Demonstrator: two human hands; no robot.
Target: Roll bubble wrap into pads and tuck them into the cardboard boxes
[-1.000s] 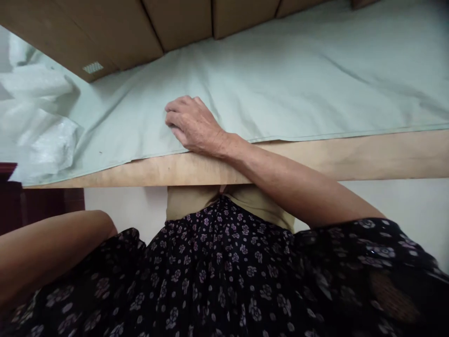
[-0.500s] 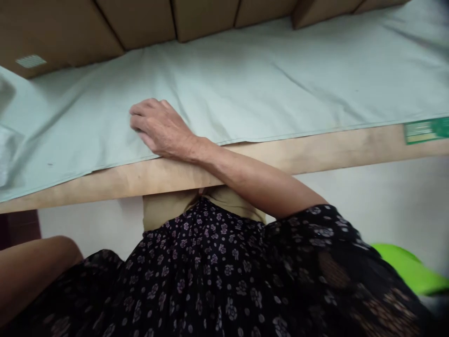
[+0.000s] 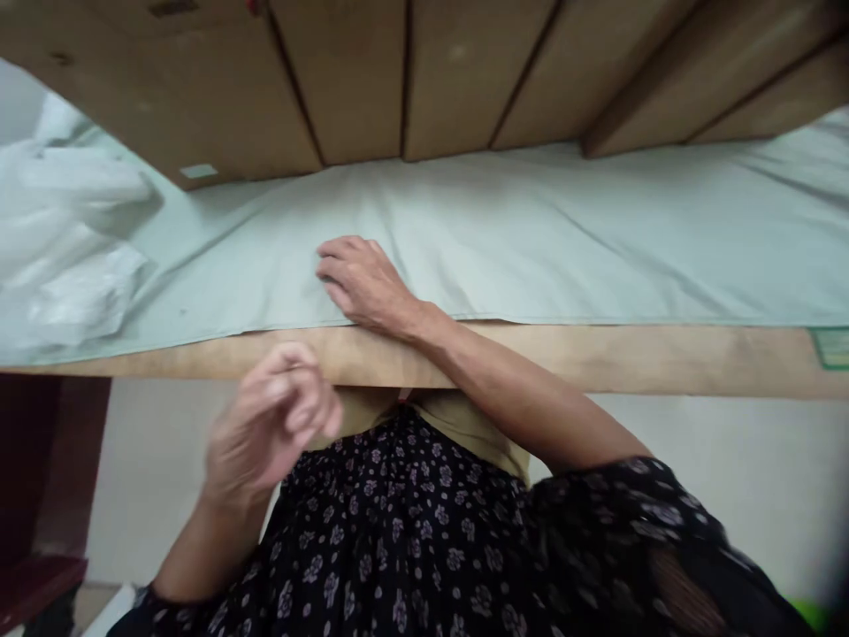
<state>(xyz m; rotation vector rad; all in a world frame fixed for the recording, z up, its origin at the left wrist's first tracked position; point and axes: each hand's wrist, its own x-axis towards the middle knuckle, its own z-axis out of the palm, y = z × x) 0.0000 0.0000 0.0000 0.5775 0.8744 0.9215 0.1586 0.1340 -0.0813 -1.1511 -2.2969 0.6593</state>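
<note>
On the pale green cloth (image 3: pixel 457 248) near the table's front edge rests my right hand (image 3: pixel 368 281), palm down with its fingers curled in. Nothing shows in it, and the undersides of its fingers are hidden. My left hand (image 3: pixel 271 416) is raised just in front of the wooden table edge (image 3: pixel 597 358), over my lap. Its fingers bend loosely toward the palm, slightly blurred, and I see no object in them. Neither hand touches the cardboard boxes (image 3: pixel 351 88) standing in a row behind the cloth.
Crumpled translucent plastic bags (image 3: pixel 80 265) lie at the left of the table. A green-edged card (image 3: pixel 832 347) is on the wooden edge at far right. Below left stands a dark red piece of furniture (image 3: pixel 59 478). The box row bounds the cloth's far side.
My left hand has come up into view from the lower left. My right hand stays resting on the cloth. The view has shifted, showing more of the boxes and plastic bags.
</note>
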